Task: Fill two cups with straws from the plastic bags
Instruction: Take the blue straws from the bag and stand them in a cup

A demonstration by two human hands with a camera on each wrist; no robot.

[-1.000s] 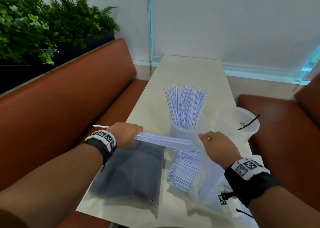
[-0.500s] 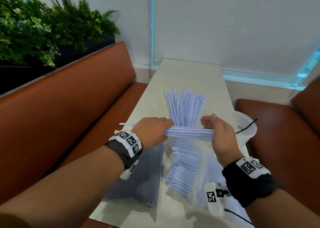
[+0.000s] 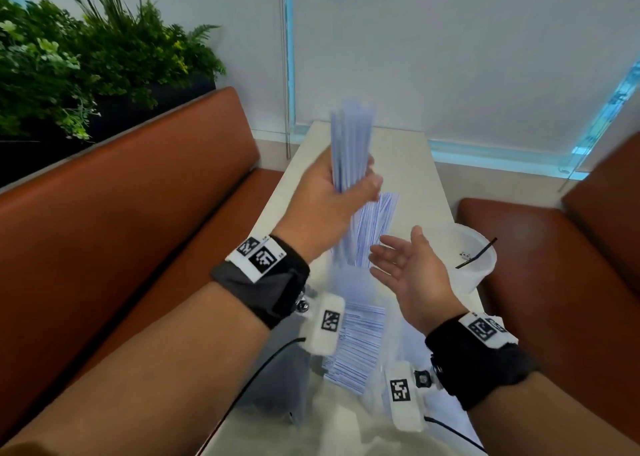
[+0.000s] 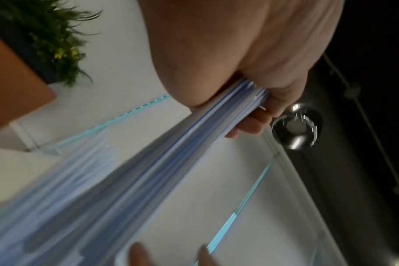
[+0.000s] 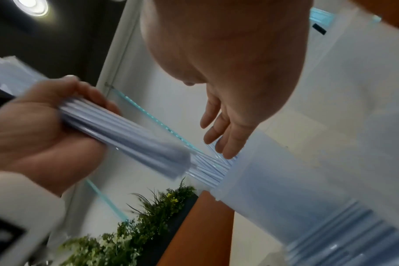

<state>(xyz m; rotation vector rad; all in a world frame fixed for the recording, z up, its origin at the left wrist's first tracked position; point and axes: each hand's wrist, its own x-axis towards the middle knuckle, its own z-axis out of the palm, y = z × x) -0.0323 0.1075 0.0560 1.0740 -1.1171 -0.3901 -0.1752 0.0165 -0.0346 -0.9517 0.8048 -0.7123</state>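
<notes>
My left hand (image 3: 341,187) grips a bundle of blue-striped wrapped straws (image 3: 350,144), held upright and blurred, above the table. The same bundle (image 4: 194,153) runs out of my fist in the left wrist view. Just below stands a translucent cup (image 5: 285,180) with several straws (image 3: 377,220) fanning out of it. My right hand (image 3: 391,258) hovers beside that cup, palm up, fingers straight and empty; its fingertips (image 5: 219,142) are near the cup's straws. A second cup (image 3: 474,261) at the right holds only a thin black stick. A clear plastic bag of straws (image 3: 356,344) lies near me.
The narrow pale table (image 3: 398,164) runs away from me between two orange-brown benches (image 3: 138,213). A dark flat bag (image 3: 277,379) lies at the near left of the table. Plants (image 3: 86,67) stand behind the left bench. Cables hang from my wrist cameras.
The bundle was horizontal between both hands; my left hand has raised it and turned it upright. My right hand has let go and opened beside the filled cup.
</notes>
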